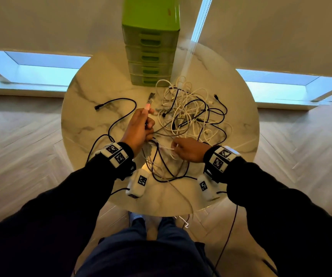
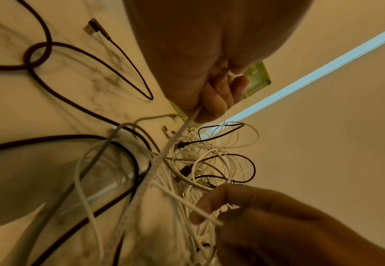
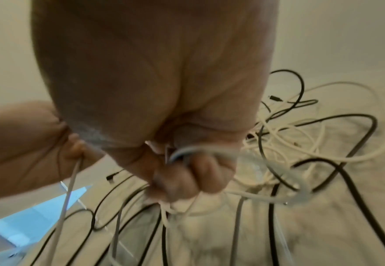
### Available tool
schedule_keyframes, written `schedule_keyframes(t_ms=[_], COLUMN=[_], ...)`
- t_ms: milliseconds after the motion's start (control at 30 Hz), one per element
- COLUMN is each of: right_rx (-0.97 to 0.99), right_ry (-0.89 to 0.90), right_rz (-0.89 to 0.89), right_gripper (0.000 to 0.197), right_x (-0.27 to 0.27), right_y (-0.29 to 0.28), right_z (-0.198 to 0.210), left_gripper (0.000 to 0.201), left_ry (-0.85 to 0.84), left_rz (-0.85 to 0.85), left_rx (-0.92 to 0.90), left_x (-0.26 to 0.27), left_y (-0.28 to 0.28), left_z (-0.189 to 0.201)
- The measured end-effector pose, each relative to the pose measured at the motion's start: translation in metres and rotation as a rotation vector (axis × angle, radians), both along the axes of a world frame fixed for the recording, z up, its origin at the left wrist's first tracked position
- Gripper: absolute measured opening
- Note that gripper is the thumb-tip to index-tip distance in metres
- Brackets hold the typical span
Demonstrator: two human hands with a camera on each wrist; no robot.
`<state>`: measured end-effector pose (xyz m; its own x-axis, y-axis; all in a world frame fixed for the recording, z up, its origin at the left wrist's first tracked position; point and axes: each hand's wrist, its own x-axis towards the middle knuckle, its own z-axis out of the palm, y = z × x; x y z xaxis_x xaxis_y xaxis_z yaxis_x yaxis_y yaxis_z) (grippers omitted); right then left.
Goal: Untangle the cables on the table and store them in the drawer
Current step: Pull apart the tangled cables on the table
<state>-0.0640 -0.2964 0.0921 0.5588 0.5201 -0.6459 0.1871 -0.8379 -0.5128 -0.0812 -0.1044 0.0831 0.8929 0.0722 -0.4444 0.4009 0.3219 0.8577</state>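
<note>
A tangle of white and black cables (image 1: 191, 112) lies on the round marble table (image 1: 85, 108), in front of the green drawer unit (image 1: 151, 56), whose drawers are all closed. My left hand (image 1: 141, 124) grips a white cable (image 2: 175, 138) near its pale plug end (image 1: 147, 106), above the table's middle. My right hand (image 1: 187, 148) pinches a thin white cable (image 2: 200, 210) close to the near side of the pile. In the right wrist view my right hand (image 3: 182, 172) has white cable loops (image 3: 209, 153) curled in its fingers.
A loose black cable (image 1: 119, 108) with its plug (image 1: 97, 107) runs across the table's left half. Other cables (image 1: 183, 216) trail over the near edge toward the floor. Low windows lie beyond the table on both sides.
</note>
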Motion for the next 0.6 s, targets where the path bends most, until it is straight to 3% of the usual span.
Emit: schedule_keyframes(t_ms=[67,200,333,467,600], right_rx=[0.157,0.478,0.551,0.557,0.581], right_ry=[-0.1,-0.213,-0.225,-0.208,-0.295], right_rz=[-0.186,-0.541,-0.463,-0.369,-0.421], right_gripper=[0.024,0.014,0.01,0.009,0.005], right_x=[0.004,0.008,-0.008,-0.03,-0.042], right_y=[-0.004,-0.009,0.0,0.012,0.02], right_z=[0.014,0.02,0.021,0.017,0.009], left_gripper=[0.025,0.02,0.033,0.04,0.024], left_ry=[0.015,0.065,0.087,0.031,-0.025], left_rz=[0.024,0.033,-0.016,0.026,0.123], left_rx=[-0.001,-0.008,-0.031,-0.196,-0.161], left_x=[-0.001,-0.002,-0.003,-0.005,-0.006], left_y=[-0.001,-0.006,-0.014,-0.021,-0.023], left_z=[0.002,0.008,0.009,0.009,0.007])
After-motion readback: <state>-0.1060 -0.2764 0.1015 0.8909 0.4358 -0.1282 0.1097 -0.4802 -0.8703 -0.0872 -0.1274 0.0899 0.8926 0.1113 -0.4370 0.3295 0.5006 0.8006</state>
